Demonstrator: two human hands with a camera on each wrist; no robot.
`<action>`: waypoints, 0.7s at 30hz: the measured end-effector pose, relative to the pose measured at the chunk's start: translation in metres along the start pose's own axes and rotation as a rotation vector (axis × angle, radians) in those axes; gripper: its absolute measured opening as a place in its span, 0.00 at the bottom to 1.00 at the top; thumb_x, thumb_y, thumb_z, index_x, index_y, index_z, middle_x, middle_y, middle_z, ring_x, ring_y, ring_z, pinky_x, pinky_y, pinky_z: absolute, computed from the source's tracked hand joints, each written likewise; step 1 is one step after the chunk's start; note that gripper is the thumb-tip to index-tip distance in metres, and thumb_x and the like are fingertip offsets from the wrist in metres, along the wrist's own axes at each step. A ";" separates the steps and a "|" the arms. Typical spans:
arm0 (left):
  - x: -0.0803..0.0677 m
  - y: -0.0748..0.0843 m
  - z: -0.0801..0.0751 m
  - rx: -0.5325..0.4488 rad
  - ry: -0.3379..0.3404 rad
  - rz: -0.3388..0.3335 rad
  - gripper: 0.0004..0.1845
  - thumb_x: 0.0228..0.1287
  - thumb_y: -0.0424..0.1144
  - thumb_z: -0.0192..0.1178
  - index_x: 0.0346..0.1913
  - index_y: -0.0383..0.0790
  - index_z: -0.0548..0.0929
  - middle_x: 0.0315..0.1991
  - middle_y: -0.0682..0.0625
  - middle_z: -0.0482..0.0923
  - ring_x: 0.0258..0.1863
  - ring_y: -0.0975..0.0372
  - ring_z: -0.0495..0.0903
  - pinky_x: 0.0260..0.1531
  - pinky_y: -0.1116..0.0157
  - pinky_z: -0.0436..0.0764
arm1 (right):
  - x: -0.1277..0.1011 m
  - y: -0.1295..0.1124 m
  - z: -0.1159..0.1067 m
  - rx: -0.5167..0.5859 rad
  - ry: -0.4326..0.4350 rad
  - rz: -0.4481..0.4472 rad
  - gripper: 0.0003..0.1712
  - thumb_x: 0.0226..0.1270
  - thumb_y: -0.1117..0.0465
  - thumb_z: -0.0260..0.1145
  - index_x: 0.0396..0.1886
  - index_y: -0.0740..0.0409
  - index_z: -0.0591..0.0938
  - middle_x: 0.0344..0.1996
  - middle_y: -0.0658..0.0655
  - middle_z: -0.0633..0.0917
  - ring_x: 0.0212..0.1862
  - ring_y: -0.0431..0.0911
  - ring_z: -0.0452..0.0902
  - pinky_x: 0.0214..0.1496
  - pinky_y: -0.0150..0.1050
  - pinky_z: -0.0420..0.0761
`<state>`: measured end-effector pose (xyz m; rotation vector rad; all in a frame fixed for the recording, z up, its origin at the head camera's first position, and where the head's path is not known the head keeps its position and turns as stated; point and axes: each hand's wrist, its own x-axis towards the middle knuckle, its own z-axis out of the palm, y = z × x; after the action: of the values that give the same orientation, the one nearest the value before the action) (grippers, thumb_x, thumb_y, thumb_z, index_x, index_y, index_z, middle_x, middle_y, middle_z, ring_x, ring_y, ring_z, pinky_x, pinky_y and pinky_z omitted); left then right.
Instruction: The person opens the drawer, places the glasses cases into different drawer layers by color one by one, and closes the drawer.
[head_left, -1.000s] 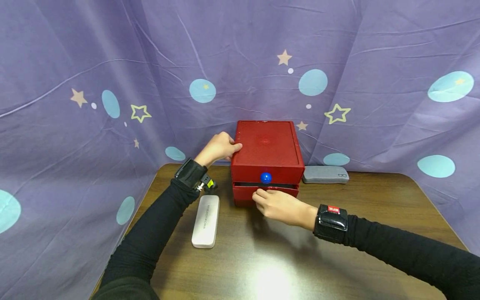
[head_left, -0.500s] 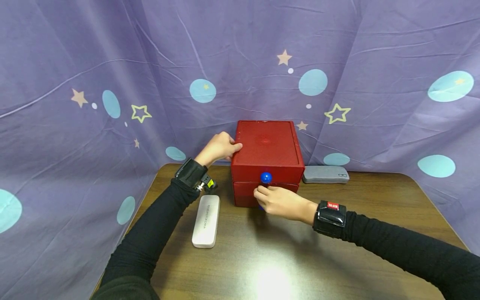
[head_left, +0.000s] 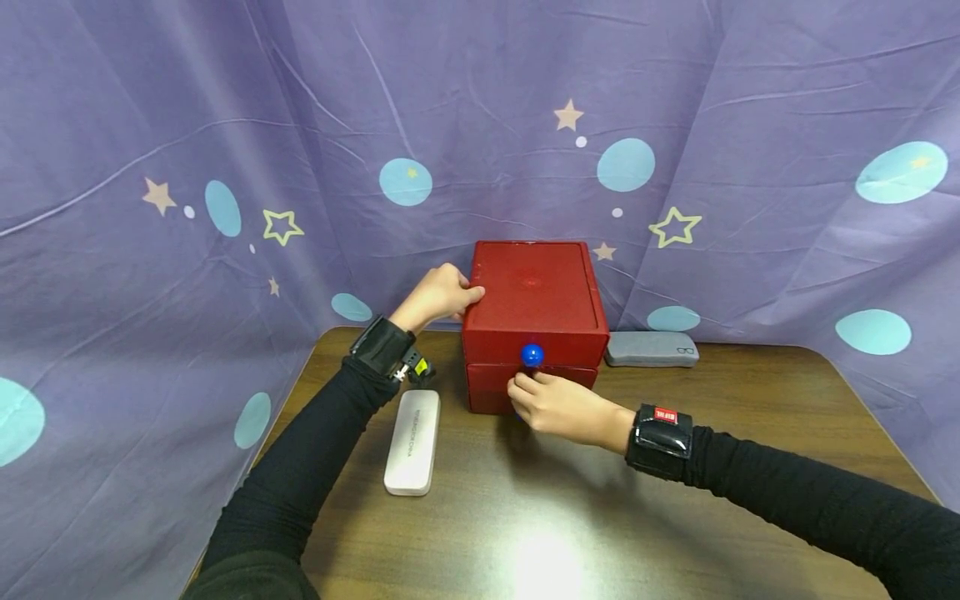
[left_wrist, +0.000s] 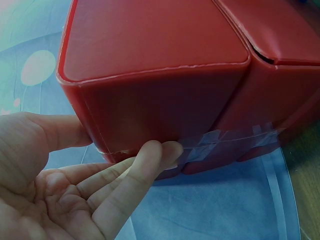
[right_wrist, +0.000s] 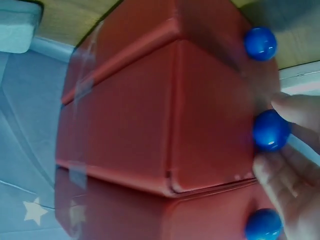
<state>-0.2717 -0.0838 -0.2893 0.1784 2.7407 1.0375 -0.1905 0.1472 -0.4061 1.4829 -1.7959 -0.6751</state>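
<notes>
Head view: one red box (head_left: pixel 534 321) stands at the far middle of the table (head_left: pixel 675 500), against the curtain (head_left: pixel 225 125). One blue knob (head_left: pixel 532 356) shows on its front. Left hand (head_left: pixel 438 294) rests on the box's top left edge, at about 9 o'clock of the lid, fingers bent over the corner. Right hand (head_left: pixel 558 404) sits at the lower drawer front, at 6 o'clock of the visible knob, fingers bunched together. Two cases on the table: one white case (head_left: pixel 412 442) at 8 o'clock of the box, well apart from it; one grey case (head_left: pixel 651 348) at 3 o'clock, just beside it.

Left wrist view: left hand (left_wrist: pixel 65 185) with palm up, fingers nearly straight and close together, one fingertip touching the box's (left_wrist: pixel 160 75) lower side edge. Clear tape strips run along that edge.

Right wrist view: three blue knobs counted on the box (right_wrist: pixel 150 115) front. Right hand (right_wrist: pixel 292 170) pinches the middle knob (right_wrist: pixel 270 130), fingers clamped either side. Grey case (right_wrist: pixel 17 25) in the top left corner of the frame.
</notes>
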 end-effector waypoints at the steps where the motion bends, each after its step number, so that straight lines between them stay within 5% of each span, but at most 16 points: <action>1: 0.000 0.000 0.000 0.003 0.000 0.003 0.19 0.73 0.45 0.60 0.29 0.35 0.87 0.25 0.45 0.85 0.37 0.50 0.90 0.37 0.63 0.87 | 0.000 -0.002 -0.001 -0.010 -0.007 0.000 0.10 0.65 0.61 0.70 0.46 0.55 0.88 0.45 0.57 0.83 0.51 0.49 0.78 0.48 0.37 0.81; 6: 0.000 0.000 0.001 0.023 0.001 0.014 0.20 0.74 0.46 0.59 0.25 0.36 0.85 0.21 0.48 0.83 0.34 0.52 0.91 0.33 0.65 0.86 | 0.002 -0.014 -0.004 -0.019 -0.014 -0.011 0.13 0.68 0.57 0.65 0.48 0.55 0.87 0.45 0.58 0.84 0.52 0.50 0.79 0.58 0.44 0.80; 15: -0.001 0.001 0.000 -0.020 -0.010 -0.006 0.18 0.74 0.45 0.60 0.39 0.31 0.89 0.33 0.41 0.87 0.33 0.55 0.89 0.46 0.56 0.88 | -0.002 -0.037 0.010 -0.004 -0.031 -0.043 0.15 0.68 0.56 0.63 0.51 0.49 0.87 0.50 0.55 0.86 0.56 0.50 0.81 0.68 0.44 0.76; 21: -0.001 0.000 0.000 -0.001 -0.004 0.001 0.18 0.74 0.45 0.59 0.33 0.33 0.88 0.25 0.46 0.84 0.28 0.58 0.88 0.36 0.64 0.87 | -0.003 -0.045 0.022 -0.026 -0.049 -0.044 0.15 0.71 0.54 0.59 0.51 0.48 0.87 0.50 0.54 0.86 0.56 0.48 0.80 0.66 0.41 0.77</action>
<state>-0.2711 -0.0838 -0.2897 0.1817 2.7365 1.0370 -0.1804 0.1399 -0.4549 1.5050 -1.7892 -0.7602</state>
